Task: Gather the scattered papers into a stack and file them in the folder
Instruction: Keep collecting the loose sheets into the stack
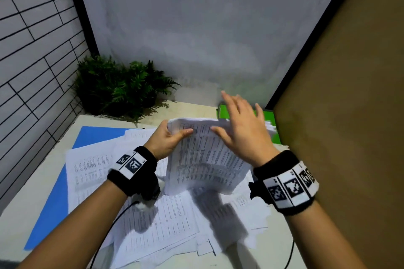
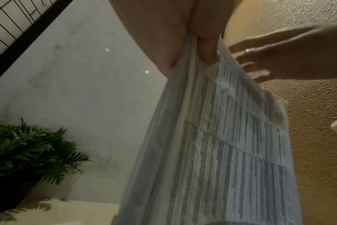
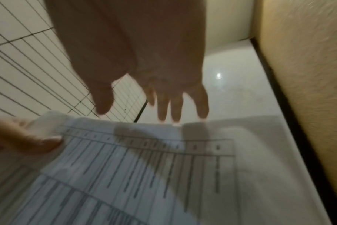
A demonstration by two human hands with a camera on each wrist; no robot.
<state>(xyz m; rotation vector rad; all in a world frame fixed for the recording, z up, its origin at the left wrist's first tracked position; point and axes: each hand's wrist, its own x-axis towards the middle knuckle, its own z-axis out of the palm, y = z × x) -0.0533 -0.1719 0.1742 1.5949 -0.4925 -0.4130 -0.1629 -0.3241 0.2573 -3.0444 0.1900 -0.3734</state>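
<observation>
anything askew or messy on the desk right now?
Yes. Loose papers lie fanned at mixed angles, overlapping and partly covering the blue folder. The left hand pinches a held stack whose edges are not squared; the right hand hovers open beside it.

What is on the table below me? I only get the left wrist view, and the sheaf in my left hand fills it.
Observer: Many loose papers lie scattered on the table under the sheaf.
Operator: Where is the folder?
Observer: A blue folder lies flat at the left, partly under those papers.
Operator: Anything behind my right hand?
Observer: Something green lies on the table just beyond the right hand; what it is I cannot tell.
</observation>
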